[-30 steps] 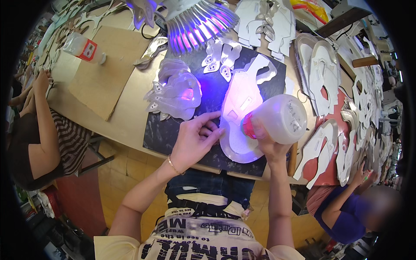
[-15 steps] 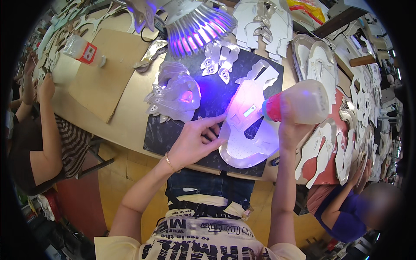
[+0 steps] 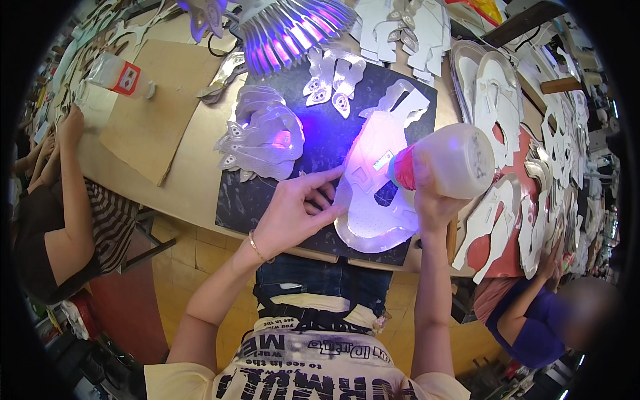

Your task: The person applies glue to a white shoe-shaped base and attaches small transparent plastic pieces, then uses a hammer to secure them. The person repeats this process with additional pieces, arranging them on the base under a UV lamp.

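a bottle (image 3: 465, 162) is gripped by the right hand (image 3: 435, 202). beside it, a pale panel (image 3: 364, 193) is touched by the spread left hand (image 3: 297, 207).

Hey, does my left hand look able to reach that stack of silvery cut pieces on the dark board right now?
Probably yes: the stack lies just past the left hand on the dark board, with nothing visible between them, though that hand now rests at the edge of the pale cutout.

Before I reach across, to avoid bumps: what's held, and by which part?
The right grip holds the bottle by its red neck end. The left grip is at the white piece; whether it holds it cannot be told.
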Available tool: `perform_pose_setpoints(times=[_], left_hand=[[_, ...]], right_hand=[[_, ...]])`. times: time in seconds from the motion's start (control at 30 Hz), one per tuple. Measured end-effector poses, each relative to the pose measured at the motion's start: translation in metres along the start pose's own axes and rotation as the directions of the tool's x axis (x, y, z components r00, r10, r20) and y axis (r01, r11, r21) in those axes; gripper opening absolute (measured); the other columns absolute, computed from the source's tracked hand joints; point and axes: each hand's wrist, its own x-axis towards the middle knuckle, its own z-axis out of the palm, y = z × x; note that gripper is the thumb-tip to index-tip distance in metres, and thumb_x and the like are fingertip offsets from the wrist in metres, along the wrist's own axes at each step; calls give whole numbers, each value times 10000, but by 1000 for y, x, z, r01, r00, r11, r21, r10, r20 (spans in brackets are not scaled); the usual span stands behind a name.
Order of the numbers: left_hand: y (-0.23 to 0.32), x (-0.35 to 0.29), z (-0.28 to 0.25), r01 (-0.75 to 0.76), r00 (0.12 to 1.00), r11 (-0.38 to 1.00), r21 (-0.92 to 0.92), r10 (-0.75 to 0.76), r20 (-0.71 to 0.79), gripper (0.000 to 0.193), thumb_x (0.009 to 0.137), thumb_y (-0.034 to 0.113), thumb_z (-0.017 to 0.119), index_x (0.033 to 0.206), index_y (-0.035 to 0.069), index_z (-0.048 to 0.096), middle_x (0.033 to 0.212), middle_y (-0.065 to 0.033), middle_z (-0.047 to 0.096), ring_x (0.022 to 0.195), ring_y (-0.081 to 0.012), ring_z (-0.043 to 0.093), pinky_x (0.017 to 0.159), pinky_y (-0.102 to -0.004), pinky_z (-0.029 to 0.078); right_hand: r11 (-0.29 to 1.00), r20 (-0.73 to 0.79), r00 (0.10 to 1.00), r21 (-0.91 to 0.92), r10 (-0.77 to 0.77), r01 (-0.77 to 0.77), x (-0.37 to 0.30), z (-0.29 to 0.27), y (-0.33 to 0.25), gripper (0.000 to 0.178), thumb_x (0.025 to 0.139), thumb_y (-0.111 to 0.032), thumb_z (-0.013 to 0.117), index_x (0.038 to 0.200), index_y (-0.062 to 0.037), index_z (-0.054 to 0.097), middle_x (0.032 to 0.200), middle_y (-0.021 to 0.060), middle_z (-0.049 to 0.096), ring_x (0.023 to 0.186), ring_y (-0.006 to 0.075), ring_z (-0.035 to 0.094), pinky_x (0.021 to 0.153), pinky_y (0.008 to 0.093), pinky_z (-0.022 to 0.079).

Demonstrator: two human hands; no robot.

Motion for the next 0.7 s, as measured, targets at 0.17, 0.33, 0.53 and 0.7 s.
perform_pose_setpoints(times=[0.17, 0.33, 0.53, 0.7], left_hand=[[2, 0, -2, 1, 1000, 1000, 4, -1, 9, 588, 825, 85, 802, 1368, 15, 588, 923, -14, 622, 738, -33, 577, 675, -182, 535], [-1, 0, -3, -6, 1000, 1000, -5, 7, 17, 581, 827, 80, 798, 1365, 14, 589, 920, -14, 621, 744, -33, 584, 676, -186, 540], [-2, 1, -3, -20, 1000, 999, -31, 21, 20, 584, 819, 68, 806, 1361, 16, 594, 917, -15, 617, 748, -35, 592, 674, -188, 542], [-2, 1, -2, -18, 1000, 1000, -11, 18, 20, 571, 825, 47, 796, 1359, 19, 596, 910, -13, 611, 734, -35, 596, 660, -186, 541]], right_hand=[[999, 51, 998, 22, 32, -33, -3, 1, -5, 510, 736, -263, 895, 1102, -6, 650, 959, 68, 715, 842, 174, 703, 801, 316, 556], [997, 35, 999, 67, -35, 32, -9, 4, -7, 438, 752, -251, 880, 1058, -15, 675, 927, 68, 718, 814, 176, 699, 782, 323, 556], [986, 95, 986, -79, -140, 148, -15, 2, -8, 279, 801, -227, 834, 979, -52, 710, 891, 59, 716, 769, 215, 692, 740, 342, 539], [963, 249, 930, 29, -268, 270, -24, 0, -10, 383, 864, -208, 769, 1157, -1, 636, 1067, 110, 668, 964, 227, 645, 884, 376, 507]])
